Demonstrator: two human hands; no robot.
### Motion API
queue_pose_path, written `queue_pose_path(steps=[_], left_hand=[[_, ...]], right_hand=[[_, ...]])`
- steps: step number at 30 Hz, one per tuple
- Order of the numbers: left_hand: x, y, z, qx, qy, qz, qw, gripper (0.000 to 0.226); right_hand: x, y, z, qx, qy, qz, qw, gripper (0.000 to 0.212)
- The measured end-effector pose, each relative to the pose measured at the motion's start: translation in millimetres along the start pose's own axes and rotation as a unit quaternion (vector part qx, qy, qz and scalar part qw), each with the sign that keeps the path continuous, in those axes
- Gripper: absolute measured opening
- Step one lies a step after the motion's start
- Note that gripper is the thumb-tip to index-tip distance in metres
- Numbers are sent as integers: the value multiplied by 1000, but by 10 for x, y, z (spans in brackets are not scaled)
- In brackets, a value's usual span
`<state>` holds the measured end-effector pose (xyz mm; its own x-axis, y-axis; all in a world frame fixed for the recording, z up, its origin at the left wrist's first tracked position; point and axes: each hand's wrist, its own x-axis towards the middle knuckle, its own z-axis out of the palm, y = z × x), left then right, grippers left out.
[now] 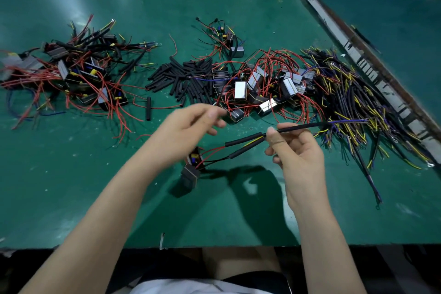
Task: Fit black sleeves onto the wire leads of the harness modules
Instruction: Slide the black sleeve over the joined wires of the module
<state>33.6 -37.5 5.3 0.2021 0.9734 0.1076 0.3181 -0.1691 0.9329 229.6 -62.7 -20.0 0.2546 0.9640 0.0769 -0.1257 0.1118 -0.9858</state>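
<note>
Sleeved lead point(298, 127) is being pinched by the right hand point(296, 150) — left hand point(188, 126) is hovering, fingers loosely curled, above the module point(191, 174) on the tabletop point(214, 217).

Bright overhead light; glare on table point(71, 7), wide-angle bending, blurred corners

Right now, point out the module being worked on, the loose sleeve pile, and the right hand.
module point(190, 175): head view, on its dark body, below the left forearm.
sleeve pile point(183, 76): head view, middle of the black tubes.
right hand point(296, 150): head view, on the palm.
</note>
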Motion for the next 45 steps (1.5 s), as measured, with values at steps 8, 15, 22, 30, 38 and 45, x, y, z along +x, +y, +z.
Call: queue_pose_path(steps=[8, 15, 22, 30, 38, 45], left_hand=[[-132, -21, -536, -110, 156, -63, 980, 30], [-270, -19, -304, -62, 4, -15, 998, 32], [-218, 65, -278, -52, 31, 13, 998, 28], [-162, 284, -819, -327, 119, -129, 928, 30], [745, 306, -1849, -262, 220, -223, 913, 32], [1148, -502, -1888, 429, 95, -262, 859, 55]], right_hand=[[75, -86, 195, -25, -115, -34, 992, 19], [86, -165, 534, -1, -156, -52, 986, 15], [319, -410, 1084, 52, -198, -11, 979, 16], [287, -202, 1243, -19, -214, 107, 971, 15], [300, 3, 1110, -71, -193, 151, 967, 14], [301, 60, 1067, -123, -215, 153, 957, 15]])
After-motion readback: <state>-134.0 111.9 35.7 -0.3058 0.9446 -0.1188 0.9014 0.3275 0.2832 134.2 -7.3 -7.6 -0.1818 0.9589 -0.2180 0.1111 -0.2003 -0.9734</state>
